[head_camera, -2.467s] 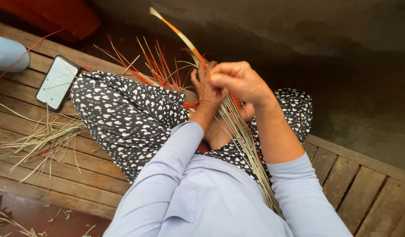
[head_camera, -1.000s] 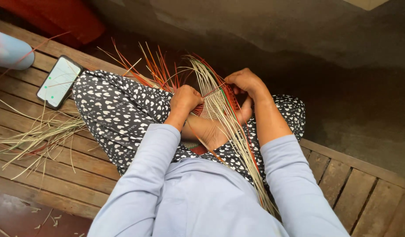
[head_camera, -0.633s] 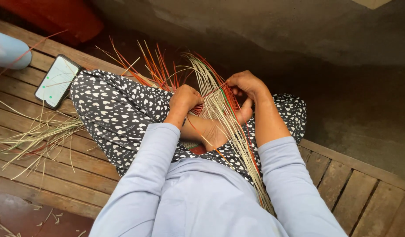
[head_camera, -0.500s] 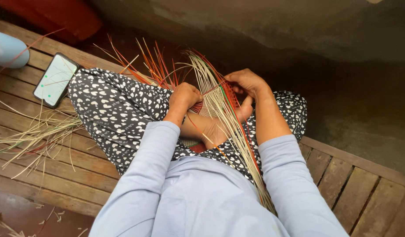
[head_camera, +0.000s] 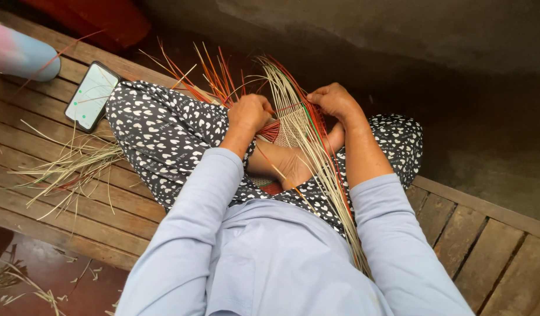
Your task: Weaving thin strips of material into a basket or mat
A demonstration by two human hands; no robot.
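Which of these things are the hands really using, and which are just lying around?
In use:
- left hand, closed on the red strips
- right hand, gripping the pale strips
- small woven patch between both hands

Lying about:
- phone on the wooden platform
- loose pale straw pile

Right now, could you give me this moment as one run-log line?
left hand: gripping woven strips | right hand: pinching strips | phone: on wooden bench

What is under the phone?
The phone lies flat on a bench of wooden planks, with its near corner beside the spotted trouser leg. A few pale straws spread on the planks below it. What lies directly beneath the phone is hidden.
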